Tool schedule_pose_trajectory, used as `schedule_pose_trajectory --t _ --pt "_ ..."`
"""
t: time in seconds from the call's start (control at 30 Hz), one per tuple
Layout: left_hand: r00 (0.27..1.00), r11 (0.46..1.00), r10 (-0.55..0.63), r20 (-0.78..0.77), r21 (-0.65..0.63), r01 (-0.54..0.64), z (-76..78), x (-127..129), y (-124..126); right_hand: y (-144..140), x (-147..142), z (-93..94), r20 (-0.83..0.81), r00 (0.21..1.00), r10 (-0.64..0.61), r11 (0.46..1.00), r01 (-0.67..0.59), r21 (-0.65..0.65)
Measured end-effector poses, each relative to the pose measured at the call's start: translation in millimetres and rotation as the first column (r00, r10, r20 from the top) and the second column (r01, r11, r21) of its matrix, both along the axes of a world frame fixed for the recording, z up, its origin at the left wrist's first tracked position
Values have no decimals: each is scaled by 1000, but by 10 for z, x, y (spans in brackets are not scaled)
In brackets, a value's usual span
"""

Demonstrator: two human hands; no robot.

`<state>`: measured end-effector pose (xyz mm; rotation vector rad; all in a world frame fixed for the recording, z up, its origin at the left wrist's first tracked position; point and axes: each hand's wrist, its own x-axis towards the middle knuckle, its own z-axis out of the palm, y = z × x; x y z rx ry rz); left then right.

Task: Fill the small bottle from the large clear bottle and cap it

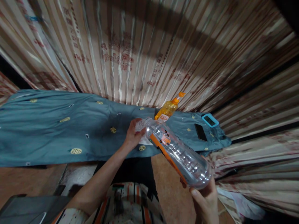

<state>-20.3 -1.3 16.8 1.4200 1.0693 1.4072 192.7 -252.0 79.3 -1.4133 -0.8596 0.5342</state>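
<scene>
A large clear plastic bottle (182, 152) with an orange label slants across the front of the cloth, its neck up and to the left. My right hand (205, 197) grips it around the base. At the bottle's mouth, my left hand (134, 133) pinches a small clear plastic piece (140, 125); whether this is a cup or a funnel I cannot tell. No liquid shows clearly in the bottle. Something white, like paper (145, 140), lies beneath the neck, partly hidden. Behind the neck stands a pump bottle (167, 109) of orange liquid.
A blue-green cloth (53, 133) with pineapple prints covers the long surface. On its right end lie a dark phone (200, 132) and a light-blue framed device (210, 120). Patterned curtains (140, 56) hang close behind and to the right. A grey seat (30, 210) is at lower left.
</scene>
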Motion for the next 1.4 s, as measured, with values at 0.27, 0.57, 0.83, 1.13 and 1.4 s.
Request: schedule_pose_trajectory --t 0.27,0.57,0.83,1.13,1.4 --pt "999 999 16 52 50 -19 -105 26 44 -5 19 4 -174 983 55 998 -50 33" --pt "998 999 7 67 49 -11 -95 36 10 -34 12 -1 -172 985 34 999 -39 -26" --pt "997 998 26 66 58 -30 -92 52 -8 -41 -20 44 -198 980 18 999 -24 -30" --pt "998 997 34 55 66 -37 -118 49 -19 -28 -61 95 -249 969 0 999 -11 -43" --pt "997 997 38 63 71 -43 -137 56 -23 -24 -76 71 -245 969 -23 999 12 -47"
